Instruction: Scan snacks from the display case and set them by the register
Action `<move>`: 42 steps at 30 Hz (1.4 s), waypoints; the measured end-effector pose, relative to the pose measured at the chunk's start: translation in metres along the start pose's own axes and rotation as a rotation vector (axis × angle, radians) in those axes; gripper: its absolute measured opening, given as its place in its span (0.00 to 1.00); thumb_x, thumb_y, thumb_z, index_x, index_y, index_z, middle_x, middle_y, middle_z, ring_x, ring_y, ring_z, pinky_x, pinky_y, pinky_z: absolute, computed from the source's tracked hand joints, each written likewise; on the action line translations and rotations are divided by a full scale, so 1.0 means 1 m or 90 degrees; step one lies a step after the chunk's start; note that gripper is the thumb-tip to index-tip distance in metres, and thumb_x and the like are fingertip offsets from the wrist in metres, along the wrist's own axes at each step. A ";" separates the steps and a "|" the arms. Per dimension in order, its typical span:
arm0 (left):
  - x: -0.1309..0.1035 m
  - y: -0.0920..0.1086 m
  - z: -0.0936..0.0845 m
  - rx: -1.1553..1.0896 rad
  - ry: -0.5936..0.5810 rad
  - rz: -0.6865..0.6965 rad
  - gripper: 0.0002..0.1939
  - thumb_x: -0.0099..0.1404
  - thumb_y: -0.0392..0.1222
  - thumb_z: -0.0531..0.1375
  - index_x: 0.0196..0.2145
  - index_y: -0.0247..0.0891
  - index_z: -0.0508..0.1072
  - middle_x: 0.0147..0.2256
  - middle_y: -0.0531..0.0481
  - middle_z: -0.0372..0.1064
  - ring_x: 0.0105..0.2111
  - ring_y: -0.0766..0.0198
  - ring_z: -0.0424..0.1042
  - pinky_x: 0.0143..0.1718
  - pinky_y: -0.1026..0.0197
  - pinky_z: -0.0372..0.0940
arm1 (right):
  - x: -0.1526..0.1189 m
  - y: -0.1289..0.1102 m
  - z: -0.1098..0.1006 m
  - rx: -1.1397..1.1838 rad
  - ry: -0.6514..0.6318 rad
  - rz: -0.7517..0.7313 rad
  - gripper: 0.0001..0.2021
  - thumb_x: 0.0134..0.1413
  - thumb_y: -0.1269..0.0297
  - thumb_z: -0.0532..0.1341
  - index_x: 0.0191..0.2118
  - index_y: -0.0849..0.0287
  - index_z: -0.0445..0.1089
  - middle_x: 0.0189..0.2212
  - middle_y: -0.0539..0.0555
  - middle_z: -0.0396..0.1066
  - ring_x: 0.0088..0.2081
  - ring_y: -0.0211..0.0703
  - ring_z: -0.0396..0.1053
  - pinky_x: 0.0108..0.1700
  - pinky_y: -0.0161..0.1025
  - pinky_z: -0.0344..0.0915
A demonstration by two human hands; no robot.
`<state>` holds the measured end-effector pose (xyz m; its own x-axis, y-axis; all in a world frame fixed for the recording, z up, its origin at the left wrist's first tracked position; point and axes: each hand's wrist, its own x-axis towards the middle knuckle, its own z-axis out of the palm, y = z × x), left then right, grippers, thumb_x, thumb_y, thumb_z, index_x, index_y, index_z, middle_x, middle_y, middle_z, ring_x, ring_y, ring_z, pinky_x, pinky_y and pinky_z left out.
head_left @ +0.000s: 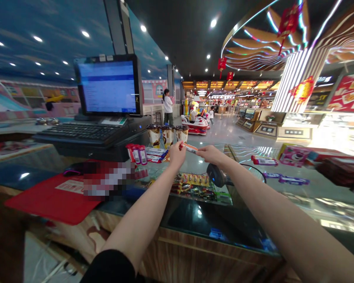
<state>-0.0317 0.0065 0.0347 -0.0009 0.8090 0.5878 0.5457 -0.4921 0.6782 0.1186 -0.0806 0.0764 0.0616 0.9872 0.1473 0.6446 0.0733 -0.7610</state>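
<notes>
Above the glass counter (194,214) a small red-and-white tube-shaped packet (189,147) is stretched level between my two hands. My left hand (177,154) is closed round its left end, near a red tip. The fingers of my right hand (210,153) pinch the other end. Just left of my left hand lie blue-and-red flat packets (155,154), with red and purple tubes (136,154) standing beside them. Three lidded paper cups (167,135) stand behind. A black barcode scanner (216,175) with a cable is below my right forearm.
At left are a monitor (108,86), a keyboard (79,133) and a red mat (59,196). Farther right on the counter lie a red tube (264,160), purple tubes (293,180) and a pink box (294,155). A person (168,107) stands beyond the counter.
</notes>
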 end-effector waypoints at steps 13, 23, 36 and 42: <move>0.006 -0.010 -0.067 -0.006 0.028 0.009 0.11 0.60 0.38 0.59 0.40 0.34 0.74 0.41 0.44 0.75 0.38 0.60 0.74 0.47 0.56 0.66 | 0.005 -0.032 0.060 0.063 -0.053 -0.012 0.13 0.54 0.64 0.57 0.40 0.62 0.76 0.21 0.47 0.59 0.25 0.34 0.56 0.29 0.33 0.54; 0.004 -0.025 -0.120 0.054 0.001 0.038 0.06 0.57 0.38 0.62 0.34 0.37 0.76 0.36 0.48 0.77 0.36 0.60 0.75 0.43 0.60 0.67 | 0.003 -0.053 0.120 0.189 -0.110 -0.018 0.11 0.52 0.67 0.59 0.39 0.62 0.76 0.24 0.48 0.63 0.28 0.36 0.60 0.32 0.33 0.58; -0.003 -0.057 -0.137 0.138 -0.023 0.138 0.04 0.58 0.34 0.62 0.33 0.38 0.75 0.34 0.49 0.74 0.34 0.62 0.72 0.41 0.60 0.66 | 0.016 -0.055 0.156 0.053 -0.131 -0.110 0.16 0.50 0.75 0.55 0.43 0.62 0.75 0.36 0.54 0.75 0.38 0.44 0.70 0.41 0.36 0.63; -0.008 -0.058 -0.141 0.185 -0.033 0.162 0.05 0.61 0.35 0.59 0.35 0.40 0.75 0.37 0.49 0.74 0.39 0.61 0.72 0.44 0.59 0.64 | 0.022 -0.051 0.165 0.036 -0.128 -0.146 0.19 0.48 0.76 0.57 0.47 0.58 0.74 0.46 0.54 0.74 0.48 0.48 0.69 0.51 0.38 0.62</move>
<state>-0.1816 -0.0167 0.0523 0.2028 0.6921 0.6928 0.7375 -0.5733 0.3568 -0.0387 -0.0391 0.0148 -0.2362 0.9517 0.1960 0.5808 0.3000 -0.7567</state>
